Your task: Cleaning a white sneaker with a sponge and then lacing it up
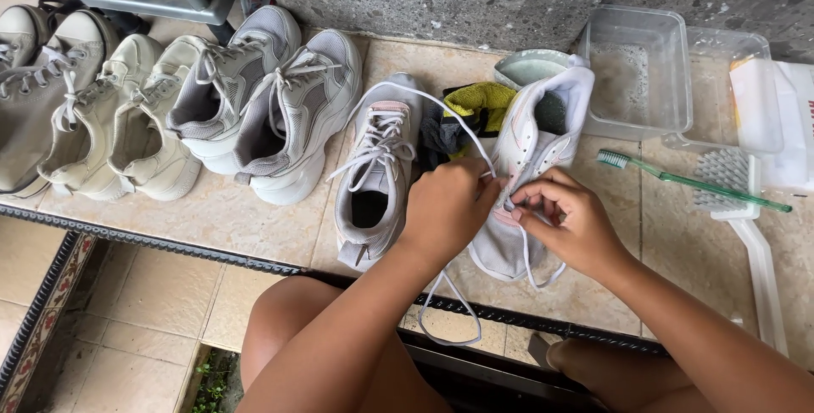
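On the tiled ledge in front of the person lies a white sneaker [530,150] with pink trim, toe toward the camera, and both hands work at its lace holes. Left hand [449,208] is curled over the shoe's toe end, its grip closed narrow on the white shoelace [441,106], which arcs up and away to the left before coming back to the fingers; another length of the lace loops down over the ledge's edge below the hands. Right hand [566,220] pinches the lace tip between thumb and forefinger, a tight grip right at an eyelet near the shoe's front. Just left of this shoe lies its laced mate [376,171], also toe toward the camera. Between the two shoes, farther back, sits a crumpled yellow-green cloth [479,101] with a dark rag beside it. Farther left stands a row of grey sneakers [280,99] and cream ones [127,116]. To the right, a green toothbrush [687,179] rests across a white scrub brush [742,209], and behind them is a clear plastic tub [640,69] holding sudsy water.
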